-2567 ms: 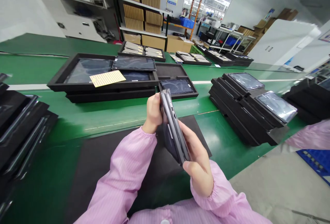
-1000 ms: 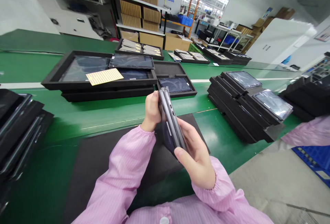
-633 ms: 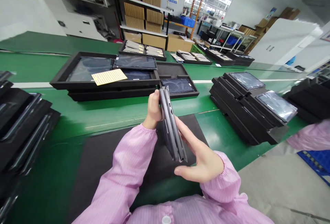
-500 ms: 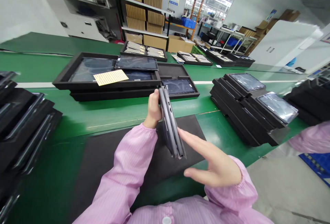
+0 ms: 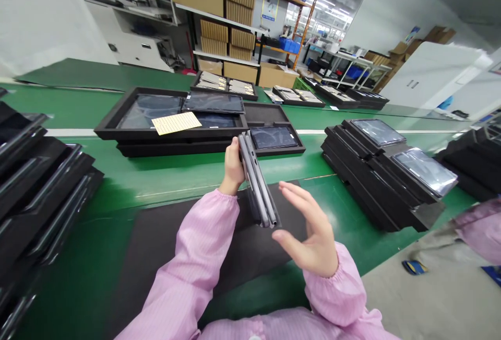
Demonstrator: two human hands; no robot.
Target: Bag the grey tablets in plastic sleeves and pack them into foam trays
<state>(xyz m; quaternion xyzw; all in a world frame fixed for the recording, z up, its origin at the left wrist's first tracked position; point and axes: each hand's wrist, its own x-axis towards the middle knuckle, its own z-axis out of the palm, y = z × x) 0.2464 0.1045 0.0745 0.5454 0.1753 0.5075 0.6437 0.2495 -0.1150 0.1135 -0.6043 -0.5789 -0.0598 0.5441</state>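
Note:
Two slim grey tablets stand on edge, pressed face to face, above a black mat. My left hand grips them at their far upper end. To their right, my right hand is spread, thumb and fingers apart, holding nothing; its thumb tip is close to the tablets' near end. Behind them is a black tray with dark screens and a yellow sticker sheet on top. Beside it, a lower tray holds one tablet.
Leaning stacks of black trays with tablets stand at the left. More stacked trays are on the green table at the right. Trays of pale parts lie farther back. A person's pink sleeve shows at the right edge.
My right hand has moved off the tablets' side, and its fingers now point more upward. The tablets remain in my left hand. The view has shifted slightly.

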